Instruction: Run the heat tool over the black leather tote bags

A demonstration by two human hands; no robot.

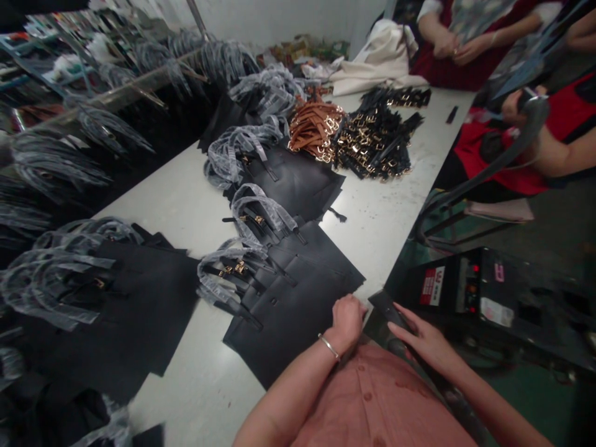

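My left hand (347,324), with a metal bangle at the wrist, is curled on the near edge of a black leather panel (288,310), seemingly pinching it. Plastic-wrapped straps with gold buckles (231,270) lie on the panel's far end. My right hand (419,339) is open, its fingers extended and resting near a black machine edge (388,308). Further panels with wrapped straps (293,183) lie along the white worktable (184,208), and another stack (116,310) sits to the left.
Piles of tan straps (315,129) and black straps with gold hardware (375,146) lie up the table. Co-workers sit at the far right (507,143) and far end (460,43). A black control box (484,292) stands at right. Wrapped straps hang from a rack (125,81) at left.
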